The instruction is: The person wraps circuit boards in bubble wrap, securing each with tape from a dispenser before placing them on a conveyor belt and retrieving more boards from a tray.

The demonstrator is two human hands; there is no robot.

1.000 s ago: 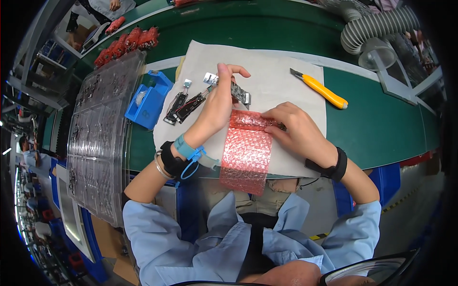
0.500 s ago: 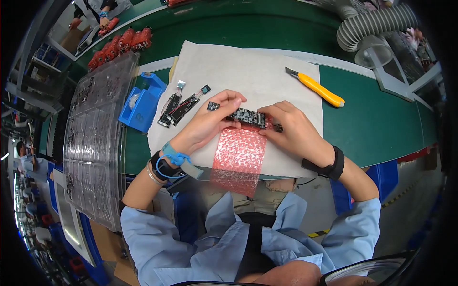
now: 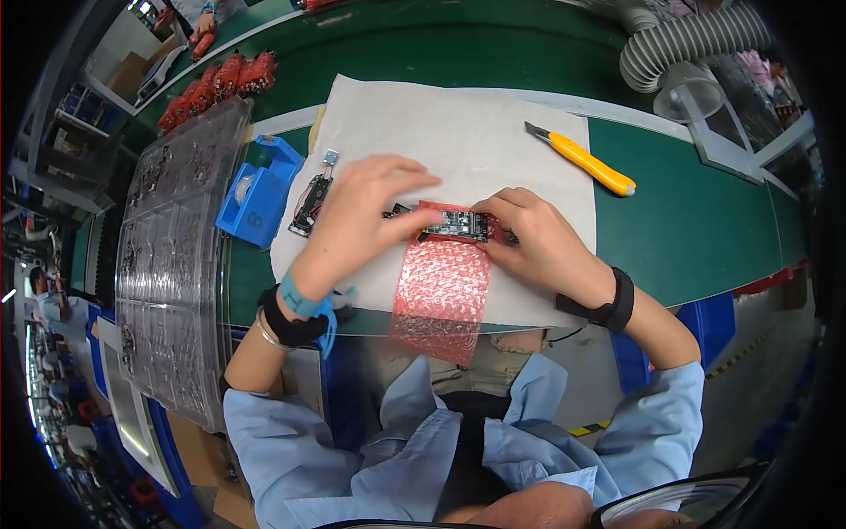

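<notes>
A small circuit board (image 3: 462,224) lies on the upper end of a strip of pink bubble wrap (image 3: 442,280). My right hand (image 3: 539,231) is closed around the board's right end, fingers and thumb pinching it together with some wrap. My left hand (image 3: 357,207) is open, slightly blurred, with its fingers stretched out and its thumb reaching over the board's left end. Whether that thumb touches the board, I cannot tell. Another board with thin wires (image 3: 309,204) lies just left of my left hand, which covers the spot beside it.
The white sheet (image 3: 458,132) covers the middle of the green table. A yellow utility knife (image 3: 586,162) lies at the right, its blade pointing far left. A blue tape dispenser (image 3: 258,194) and clear compartment trays (image 3: 172,273) stand at left. Red-wrapped bundles (image 3: 231,78) lie behind them.
My left hand has let go of the board's left end and opened, moving left and over the loose boards. The held board has tipped flatter onto the bubble wrap. My right hand keeps its grip.
</notes>
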